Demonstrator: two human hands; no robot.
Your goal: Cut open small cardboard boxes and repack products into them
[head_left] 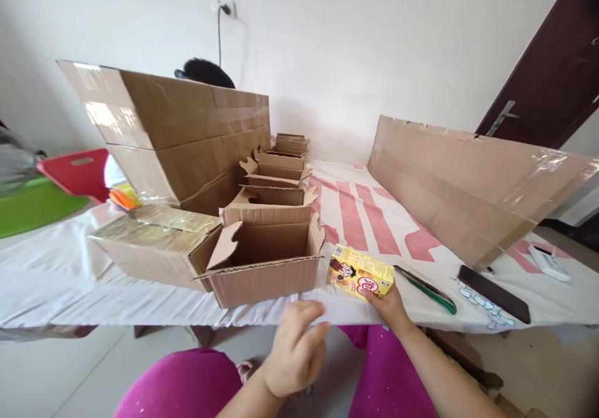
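My right hand [390,309] is closed on the right end of a small yellow printed snack box [360,271] with a cartoon figure, which lies on the cloth-covered table. Loosely curled in front of the table edge is my left hand [299,349], with nothing visible in its fingers. Just beyond it stands an open cardboard box [264,284], its side flaps raised. A green utility knife [428,290] rests to the right of the snack box, close to my right hand.
More open cardboard boxes [276,171] run in a row toward the wall. Left of them are a taped closed box [154,243] and tall cardboard [201,168]. A cardboard panel [468,187] stands at right, near a phone [493,293]. Dark hair [206,72] shows behind the tall cardboard.
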